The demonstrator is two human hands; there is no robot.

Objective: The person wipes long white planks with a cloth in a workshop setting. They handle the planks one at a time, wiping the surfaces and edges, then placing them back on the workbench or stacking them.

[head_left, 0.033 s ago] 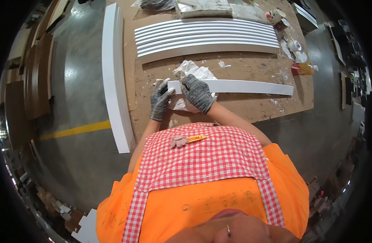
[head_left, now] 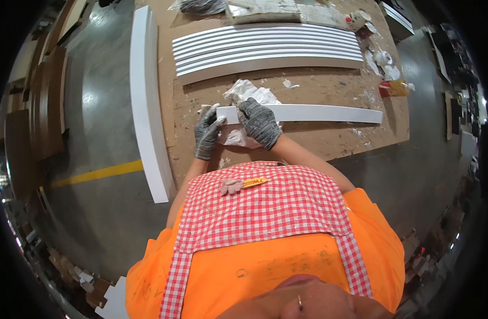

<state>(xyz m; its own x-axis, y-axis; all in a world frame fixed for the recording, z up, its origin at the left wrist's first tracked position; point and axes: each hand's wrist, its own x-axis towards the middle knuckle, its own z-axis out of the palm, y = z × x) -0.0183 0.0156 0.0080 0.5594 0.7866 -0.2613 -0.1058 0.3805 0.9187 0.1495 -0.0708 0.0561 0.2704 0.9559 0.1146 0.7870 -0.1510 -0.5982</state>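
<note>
A narrow white board lies crosswise in front of me on the brown worktable. My left hand, in a grey knit glove with pale smears on the fingertips, is closed round the board's left end. A short way along it, my right hand, gloved the same way, grips the board from above, its fingers bent over the far edge. A crumpled white cloth sticks out beyond the board, and more white material shows on the near side, under my hands. The right fingertips are partly hidden.
Several white strips lie side by side beyond the board. A long white panel runs along the table's left side. At the right are a bottle with amber liquid and stained containers. White wrapped slabs lie at the back.
The whole scene sits slightly further left in the view. Both hands keep their hold on the board, with hardly any visible movement.
</note>
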